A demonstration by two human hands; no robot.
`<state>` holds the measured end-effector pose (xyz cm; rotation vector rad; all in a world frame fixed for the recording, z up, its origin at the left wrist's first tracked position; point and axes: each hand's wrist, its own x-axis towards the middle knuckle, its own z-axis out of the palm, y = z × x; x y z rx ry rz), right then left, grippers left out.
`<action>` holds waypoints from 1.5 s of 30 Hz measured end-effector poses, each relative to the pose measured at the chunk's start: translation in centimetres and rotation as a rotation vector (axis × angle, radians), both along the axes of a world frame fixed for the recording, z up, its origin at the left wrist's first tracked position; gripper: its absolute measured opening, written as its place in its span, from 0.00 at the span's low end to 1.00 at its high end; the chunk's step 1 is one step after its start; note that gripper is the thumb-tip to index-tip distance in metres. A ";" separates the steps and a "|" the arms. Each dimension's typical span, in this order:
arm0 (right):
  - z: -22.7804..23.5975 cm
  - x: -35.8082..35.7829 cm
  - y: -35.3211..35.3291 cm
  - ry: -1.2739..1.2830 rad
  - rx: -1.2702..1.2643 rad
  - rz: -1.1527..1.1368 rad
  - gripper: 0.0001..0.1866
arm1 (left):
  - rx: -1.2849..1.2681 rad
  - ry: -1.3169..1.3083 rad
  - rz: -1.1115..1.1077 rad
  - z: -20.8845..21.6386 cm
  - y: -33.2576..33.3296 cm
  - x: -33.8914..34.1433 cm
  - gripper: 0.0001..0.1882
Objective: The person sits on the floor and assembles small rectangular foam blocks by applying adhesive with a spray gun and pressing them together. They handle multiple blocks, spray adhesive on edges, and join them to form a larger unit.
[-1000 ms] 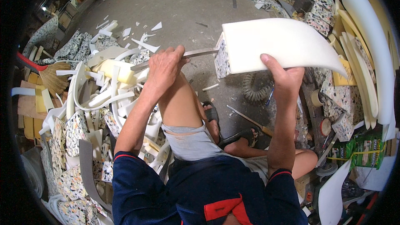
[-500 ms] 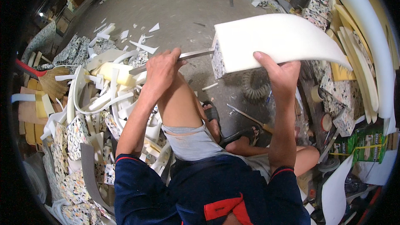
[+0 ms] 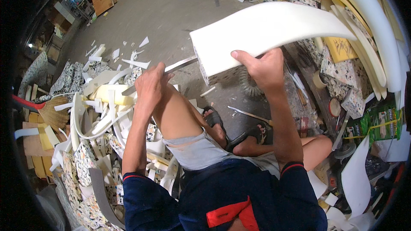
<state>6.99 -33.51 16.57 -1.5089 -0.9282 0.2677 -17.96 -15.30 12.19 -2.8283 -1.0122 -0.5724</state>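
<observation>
My right hand (image 3: 262,69) grips a large foam piece (image 3: 261,28), its thumb on the upper face and its fingers out of sight underneath. The piece is white on top, with speckled foam along its lower side, and curves to a thin tip at the right. In my left hand (image 3: 150,83) is a long flat metal blade (image 3: 182,64), the fingers wrapped round its middle. Its far end meets the square left end of the foam; whether it cuts in cannot be seen. The blade's other end sticks out behind the hand.
Foam offcuts (image 3: 107,115) pile up at my left beside a straw broom (image 3: 55,113). A knife with a wooden handle (image 3: 250,114) lies on the floor near my feet, by a coiled hose (image 3: 249,83). Long curved foam strips (image 3: 376,38) and green packets (image 3: 376,126) stand at the right.
The whole view has turned somewhat. Within it, the foam piece and both hands sit further left, and the foam's thin tip points higher. Both grips stay the same.
</observation>
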 end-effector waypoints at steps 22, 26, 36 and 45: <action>0.5 3.2 -0.8 0.391 0.169 0.196 0.15 | -0.056 0.010 -0.013 0.1 -0.2 0.7 0.19; 0.2 3.3 -0.8 0.365 0.161 0.193 0.15 | -0.048 0.000 -0.035 -0.1 -0.1 0.7 0.19; 0.5 3.1 -1.0 0.397 0.181 0.167 0.15 | -0.067 -0.003 -0.032 -0.1 -0.2 0.8 0.18; -0.3 3.1 -2.5 0.468 -0.043 0.170 0.12 | -0.118 -0.027 -0.031 0.3 -0.6 0.6 0.17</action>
